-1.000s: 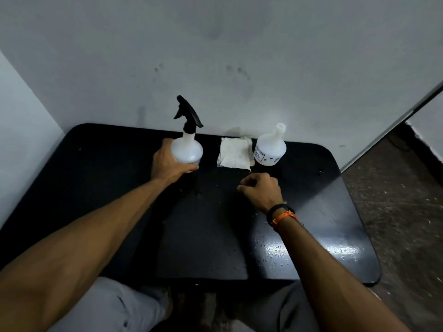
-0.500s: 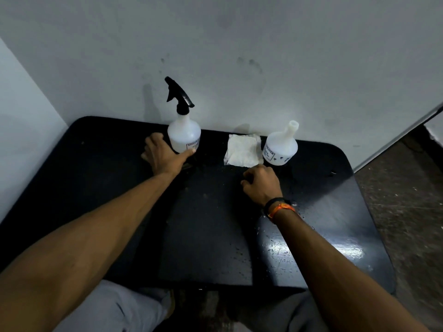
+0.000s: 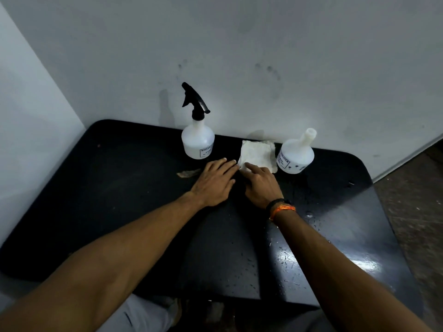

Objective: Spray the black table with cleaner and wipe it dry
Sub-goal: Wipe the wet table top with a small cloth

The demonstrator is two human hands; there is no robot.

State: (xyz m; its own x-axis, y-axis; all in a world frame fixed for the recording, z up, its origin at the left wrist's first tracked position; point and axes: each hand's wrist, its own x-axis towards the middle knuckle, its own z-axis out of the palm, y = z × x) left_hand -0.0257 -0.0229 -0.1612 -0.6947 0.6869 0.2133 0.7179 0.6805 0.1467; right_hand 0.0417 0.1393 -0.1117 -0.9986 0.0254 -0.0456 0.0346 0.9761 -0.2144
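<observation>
Folded white cloth (image 3: 257, 155) at the back of the black table (image 3: 124, 188), close to the wall, between spray bottle (image 3: 197, 142) on its left and capless bottle (image 3: 295, 154) on its right. Probably light, soft and limp; likely to sag and unfold if lifted by one corner, so best pinched across the folded near edge or pressed flat under a palm and slid. No breakage risk. Maybe slightly damp, but impossible to tell.

Both hands empty, fingers spread, grasping nothing. Right hand (image 3: 262, 185) flat with its forefinger resting on the cloth's near-left corner. Left hand (image 3: 214, 183) just beside it, fingertips at the cloth's left edge, touching or nearly so. Spray bottle upright and free, just beyond the left hand, trigger head pointing left.

Droplets and wet sheen on the table's right near side; spraying apparently done there, wiping not yet begun. Small brownish scrap (image 3: 188, 173) left of the left hand.
</observation>
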